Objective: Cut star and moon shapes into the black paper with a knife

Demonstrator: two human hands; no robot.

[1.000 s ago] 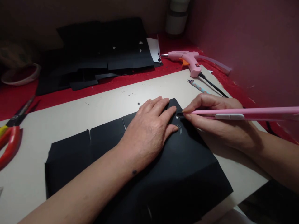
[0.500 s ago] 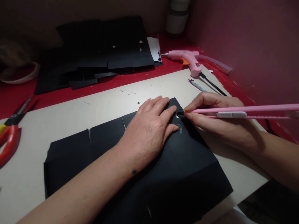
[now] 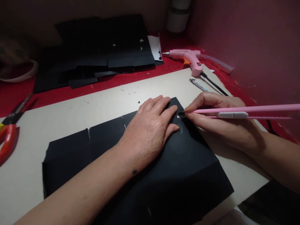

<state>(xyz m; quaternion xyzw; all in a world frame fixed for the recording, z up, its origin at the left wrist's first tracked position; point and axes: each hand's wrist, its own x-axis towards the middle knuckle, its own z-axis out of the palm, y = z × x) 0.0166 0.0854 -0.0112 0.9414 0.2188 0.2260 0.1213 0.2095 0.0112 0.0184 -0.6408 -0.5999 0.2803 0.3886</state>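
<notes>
A large black paper sheet [image 3: 187, 175] with small slits along its far edge lies on a pale cardboard board [image 3: 70, 112]. My left hand [image 3: 150, 131] presses flat on the sheet's far right corner, fingers spread. My right hand [image 3: 222, 122] grips a pink utility knife [image 3: 243, 112] like a pen. Its tip touches the paper just beyond my left fingertips, beside a small curved cut [image 3: 180, 128] and a tiny white opening.
A pink glue gun [image 3: 189, 59] with a black cord and a patterned pencil [image 3: 199, 85] lie at the far right. A stack of black sheets [image 3: 98, 53] sits at the back. Red-handled scissors [image 3: 8, 137] rest at the left edge. A pink wall [image 3: 257, 43] closes the right side.
The knife handle has lifted slightly and its tip has shifted a little at the cut. My left hand has stayed pressed on the paper.
</notes>
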